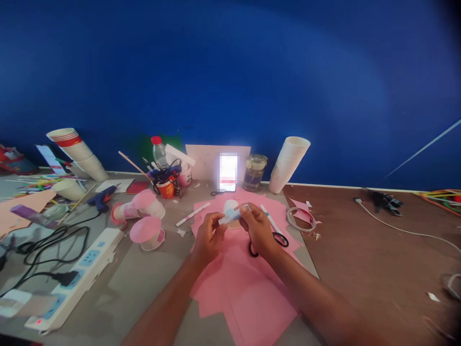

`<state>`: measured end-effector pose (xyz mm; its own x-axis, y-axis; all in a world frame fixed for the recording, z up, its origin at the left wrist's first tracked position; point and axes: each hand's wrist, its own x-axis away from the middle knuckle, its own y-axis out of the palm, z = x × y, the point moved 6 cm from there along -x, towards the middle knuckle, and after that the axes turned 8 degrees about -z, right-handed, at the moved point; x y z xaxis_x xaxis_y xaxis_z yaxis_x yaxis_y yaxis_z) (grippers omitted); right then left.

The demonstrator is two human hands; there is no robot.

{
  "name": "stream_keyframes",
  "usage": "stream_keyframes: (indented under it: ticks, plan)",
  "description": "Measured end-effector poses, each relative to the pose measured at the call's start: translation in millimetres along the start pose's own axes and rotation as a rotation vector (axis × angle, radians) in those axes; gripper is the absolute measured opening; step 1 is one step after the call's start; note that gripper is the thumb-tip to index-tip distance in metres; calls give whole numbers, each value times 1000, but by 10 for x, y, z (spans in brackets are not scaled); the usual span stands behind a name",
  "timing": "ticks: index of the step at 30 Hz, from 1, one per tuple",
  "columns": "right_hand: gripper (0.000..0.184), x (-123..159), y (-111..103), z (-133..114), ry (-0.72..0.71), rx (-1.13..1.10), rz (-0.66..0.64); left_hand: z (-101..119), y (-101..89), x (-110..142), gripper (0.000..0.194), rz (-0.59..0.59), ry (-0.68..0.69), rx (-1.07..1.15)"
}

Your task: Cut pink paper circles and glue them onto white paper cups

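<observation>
Both my hands are raised over a pile of pink paper sheets [248, 293] and together hold a small white and blue glue stick [232, 217]. My left hand [209, 236] pinches its left end with closed fingers. My right hand [256, 227] is wrapped round its right end. Under the glue stick a paper cup [230, 208] stands on the pink sheets. Black-handled scissors [279, 240] lie on the paper just under my right wrist. A white marker [270, 218] lies to the right of my right hand, and a pink-tipped pen [192, 214] lies to the left.
Two cups with pink paper covers [146, 218] lie at the left, near a white power strip [77, 276] with black cables and a blue glue gun [103, 197]. Cup stacks [288, 163] lean at the back beside a jar [254, 171], a phone [228, 172] and a tool-filled cup [166, 182]. A white cable [399, 228] crosses the brown table.
</observation>
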<state>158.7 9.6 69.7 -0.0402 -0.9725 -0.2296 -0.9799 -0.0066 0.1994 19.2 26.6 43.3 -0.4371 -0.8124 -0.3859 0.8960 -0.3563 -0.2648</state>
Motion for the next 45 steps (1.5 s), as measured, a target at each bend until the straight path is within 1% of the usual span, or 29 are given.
stream_keyframes:
  ticks: [4, 7, 13, 16, 18, 20, 23, 24, 26, 28, 32, 37, 41, 45]
  plan:
    - [29, -5, -2, -1, -16, 0, -9, -37, 37, 1, 21, 6, -42, 146]
    - [29, -4, 9, 5, -12, 7, -20, -35, 38, -6, 22, 12, -66, 213]
    - [27, -11, -19, 26, 0, -6, -45, -9, -8, -32, 21, 36, -83, 214]
    - [34, -34, -98, -1, -18, 1, -17, 12, -45, -55, 23, 90, -87, 241]
    - [37, -50, -134, -27, 2, 51, 3, 25, -57, -62, 23, 115, -74, 250]
    - [36, -57, -132, -60, 41, 120, 6, 25, -52, -53, 22, 117, -54, 231]
    - [30, -50, -94, -124, 75, 216, 13, 2, -20, -21, 19, 76, -36, 153]
    - [29, -45, -82, -141, 76, 233, 20, -1, -11, -11, 20, 61, -28, 122]
    - [28, -31, -61, -157, 73, 251, 27, 10, -2, -3, 28, 36, -12, 51]
    - [27, -20, -31, -141, 70, 258, 3, 43, 5, -13, 34, 0, -2, -37]
    - [26, -11, 19, -81, 72, 298, -80, 103, 26, -51, 23, -74, -20, -156]
    - [23, -27, -12, -148, -10, 412, -99, 155, 15, -63, 24, -80, -30, -171]
    - [21, -23, -16, -221, -18, 498, -143, 217, 3, -66, 24, -85, -13, -174]
    - [18, -8, -13, -296, -41, 593, -163, 236, 7, -76, 25, -91, -37, -133]
